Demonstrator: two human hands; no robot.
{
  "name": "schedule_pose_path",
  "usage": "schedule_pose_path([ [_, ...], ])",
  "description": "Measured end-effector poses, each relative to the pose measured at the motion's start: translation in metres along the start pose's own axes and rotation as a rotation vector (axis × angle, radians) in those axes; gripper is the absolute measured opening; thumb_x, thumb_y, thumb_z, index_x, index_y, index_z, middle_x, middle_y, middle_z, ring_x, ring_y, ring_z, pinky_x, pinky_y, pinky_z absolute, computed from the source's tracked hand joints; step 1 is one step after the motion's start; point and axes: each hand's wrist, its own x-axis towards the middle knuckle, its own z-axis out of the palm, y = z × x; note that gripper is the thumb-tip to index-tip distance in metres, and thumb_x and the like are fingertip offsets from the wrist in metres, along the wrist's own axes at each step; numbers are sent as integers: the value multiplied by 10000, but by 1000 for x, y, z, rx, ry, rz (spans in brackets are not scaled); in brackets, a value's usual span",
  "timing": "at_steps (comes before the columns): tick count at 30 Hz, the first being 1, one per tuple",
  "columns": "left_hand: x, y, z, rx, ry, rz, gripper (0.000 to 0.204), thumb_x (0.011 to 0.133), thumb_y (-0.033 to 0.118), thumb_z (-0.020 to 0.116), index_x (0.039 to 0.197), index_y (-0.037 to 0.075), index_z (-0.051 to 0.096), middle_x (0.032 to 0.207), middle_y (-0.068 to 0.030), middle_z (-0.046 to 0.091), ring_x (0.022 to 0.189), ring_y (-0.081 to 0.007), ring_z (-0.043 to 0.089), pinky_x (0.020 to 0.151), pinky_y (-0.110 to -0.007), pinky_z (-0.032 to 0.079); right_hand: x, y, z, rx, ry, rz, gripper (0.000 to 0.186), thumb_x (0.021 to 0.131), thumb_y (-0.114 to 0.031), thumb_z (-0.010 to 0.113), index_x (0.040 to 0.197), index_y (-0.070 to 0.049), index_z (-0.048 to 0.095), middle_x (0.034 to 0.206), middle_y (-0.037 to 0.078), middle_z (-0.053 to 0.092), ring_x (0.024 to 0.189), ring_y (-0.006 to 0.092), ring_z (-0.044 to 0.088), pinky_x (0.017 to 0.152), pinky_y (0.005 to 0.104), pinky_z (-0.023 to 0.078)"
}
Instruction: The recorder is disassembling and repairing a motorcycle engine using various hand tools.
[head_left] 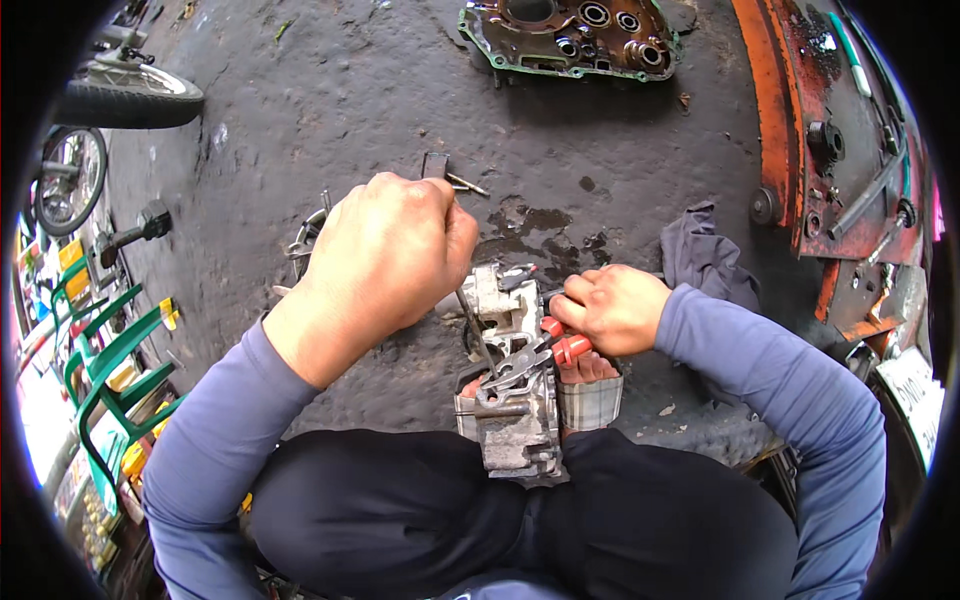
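Observation:
A grey metal engine casing (515,420) stands between my feet and knees. My left hand (390,250) is closed in a fist above its left side, around a tool whose thin metal shaft (474,325) runs down to the casing; the grip is hidden in the fist. Pliers with red handles (572,349) lie across the casing, their grey jaws (522,366) pointing lower left. My right hand (615,308) is closed at the handle ends, its fingers curled over the upper handle.
An opened engine case half (565,75) with a green gasket edge lies at the far side. A dark rag (708,255) is right of my right hand. An orange metal tray (775,110) with tools stands right. Green chair parts (115,370) and a wheel (135,98) are left.

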Motion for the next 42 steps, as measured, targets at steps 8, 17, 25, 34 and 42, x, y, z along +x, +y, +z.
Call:
schedule_pose_path([
  [8,4,7,-11,144,-87,-14,314,847,217,610,649,-22,659,641,-254,634,633,-422,668,659,-492,567,6,13,17,41,107,-82,276,872,-279,609,1030,-53,613,863,131,626,752,308,675,674,429,555],
  [17,-2,-16,22,-314,285,145,278,786,75,662,615,12,452,540,-186,422,466,-379,446,468,-419,346,-18,-41,-7,-82,74,210,342,867,-360,638,1046,-68,621,874,99,620,810,270,668,721,387,534],
  [25,8,-36,40,-411,396,308,226,739,143,699,599,61,541,499,-124,493,456,-325,531,446,-396,392,-7,-22,-1,-61,38,118,381,842,-365,680,1051,-53,614,853,108,613,795,299,674,679,417,548],
  [34,26,-28,72,-1135,334,513,289,793,86,653,599,38,443,502,-92,407,411,-242,427,441,-356,317,-11,-39,-25,-136,-22,172,347,834,-259,640,1112,-52,617,934,107,626,860,281,650,768,403,508],
  [42,32,-35,73,-1030,446,703,280,780,102,649,611,53,432,533,-64,341,430,-246,368,452,-361,276,7,-166,-83,-470,-233,598,268,865,-191,569,1027,16,621,869,121,578,811,280,621,695,387,490],
])
